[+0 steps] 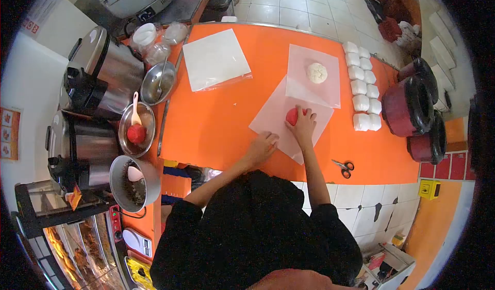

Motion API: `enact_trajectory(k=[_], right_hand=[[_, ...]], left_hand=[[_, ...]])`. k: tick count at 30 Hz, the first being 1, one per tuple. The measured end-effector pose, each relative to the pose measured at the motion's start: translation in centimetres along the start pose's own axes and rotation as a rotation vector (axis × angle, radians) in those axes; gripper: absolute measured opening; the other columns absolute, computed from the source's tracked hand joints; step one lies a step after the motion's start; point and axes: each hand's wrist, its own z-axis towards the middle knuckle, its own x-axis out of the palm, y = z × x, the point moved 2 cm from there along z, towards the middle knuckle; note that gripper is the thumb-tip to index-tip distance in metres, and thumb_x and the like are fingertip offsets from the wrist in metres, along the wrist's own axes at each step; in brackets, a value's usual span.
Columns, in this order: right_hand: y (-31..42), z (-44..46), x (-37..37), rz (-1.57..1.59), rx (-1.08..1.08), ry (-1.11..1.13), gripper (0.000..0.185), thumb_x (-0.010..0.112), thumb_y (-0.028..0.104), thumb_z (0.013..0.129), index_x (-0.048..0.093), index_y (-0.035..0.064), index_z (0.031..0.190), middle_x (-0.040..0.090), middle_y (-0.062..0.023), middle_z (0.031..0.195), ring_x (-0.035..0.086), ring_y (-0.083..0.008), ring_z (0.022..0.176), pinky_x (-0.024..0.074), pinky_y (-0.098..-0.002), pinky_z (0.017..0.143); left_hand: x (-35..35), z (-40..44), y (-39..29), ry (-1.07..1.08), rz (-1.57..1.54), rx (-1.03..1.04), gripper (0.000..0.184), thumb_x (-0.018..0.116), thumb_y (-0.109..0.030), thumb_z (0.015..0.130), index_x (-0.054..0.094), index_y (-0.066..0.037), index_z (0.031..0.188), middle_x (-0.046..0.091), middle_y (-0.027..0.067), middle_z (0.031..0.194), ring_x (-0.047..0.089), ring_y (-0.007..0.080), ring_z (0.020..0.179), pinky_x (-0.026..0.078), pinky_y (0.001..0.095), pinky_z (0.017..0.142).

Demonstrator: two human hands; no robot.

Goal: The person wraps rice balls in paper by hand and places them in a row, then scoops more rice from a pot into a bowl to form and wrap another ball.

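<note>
My right hand (pixel 304 126) has its fingers around a red round thing (pixel 292 116) on a sheet of wrapping paper (pixel 316 126); whether it is a small bowl or a ball of food I cannot tell. At the same sheet's near left edge, my left hand (pixel 263 148) lies low with its fingers slightly bent and apart. A second sheet (pixel 304 58) overlaps it farther back, bearing a round white mound (pixel 317 73) that looks like rice. A stack of white paper (pixel 216 58) lies at the back left of the orange table (pixel 211 120).
White wrapped parcels (pixel 361 103) stand in two rows at the right, near dark red pots (pixel 408 107). Scissors (pixel 344 168) lie at the front right edge. Along the left are a metal bowl (pixel 124 122) with another red round thing, a grey pot (pixel 154 179) and large cookers (pixel 93 151).
</note>
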Motion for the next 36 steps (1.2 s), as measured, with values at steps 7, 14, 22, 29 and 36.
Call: enact_trajectory(k=[7,14,22,29,36], right_hand=[[-0.1,0.6,1.0,-0.045,0.022,0.031,0.071,0.074,0.036,0.061,0.042,0.0216,0.123,0.036,-0.0132,0.120,0.038,-0.0367,0.104,0.0442,-0.0496,0.078],[-1.5,1.2,-0.6,0.010,-0.166,0.134,0.070,0.076,0.033,0.057,0.045,0.0237,0.118,0.043,-0.0120,0.115,0.042,-0.0377,0.101,0.0465,-0.0497,0.075],[-0.2,0.4,-1.5,-0.076,-0.126,0.119,0.067,0.077,0.030,0.054,0.048,0.0257,0.115,0.045,-0.0088,0.109,0.045,-0.0357,0.097,0.0481,-0.0468,0.074],[1.4,-1.3,-2.5,-0.033,-0.091,0.190,0.069,0.077,0.031,0.055,0.047,0.0264,0.116,0.046,-0.0089,0.112,0.046,-0.0362,0.097,0.0479,-0.0465,0.075],[7.6,-2.2,-5.7,0.117,-0.228,0.081,0.075,0.077,0.031,0.057,0.042,0.0123,0.120,0.048,-0.0166,0.111,0.048,-0.0360,0.100,0.0459,-0.0442,0.080]], left_hand=[[1.2,0.3,3.7,-0.043,0.349,0.193,0.052,0.056,-0.027,0.079,0.040,-0.020,0.129,0.031,0.0100,0.138,0.029,0.0300,0.126,0.021,0.0508,0.102],[1.6,-1.5,2.8,0.024,0.296,0.249,0.049,0.057,-0.028,0.076,0.047,-0.017,0.123,0.040,0.0116,0.130,0.040,0.0299,0.114,0.030,0.0485,0.096],[2.6,-3.7,2.5,-0.099,0.297,0.321,0.043,0.062,-0.021,0.070,0.053,-0.015,0.111,0.049,0.0085,0.112,0.044,0.0274,0.105,0.034,0.0451,0.091],[2.5,-5.7,2.5,-0.062,0.239,0.259,0.032,0.052,-0.018,0.077,0.055,-0.015,0.109,0.050,0.0067,0.117,0.044,0.0269,0.110,0.032,0.0440,0.095],[4.7,-5.9,4.1,-0.299,0.350,0.237,0.032,0.057,-0.017,0.072,0.056,-0.015,0.104,0.048,0.0056,0.117,0.042,0.0257,0.109,0.036,0.0423,0.088]])
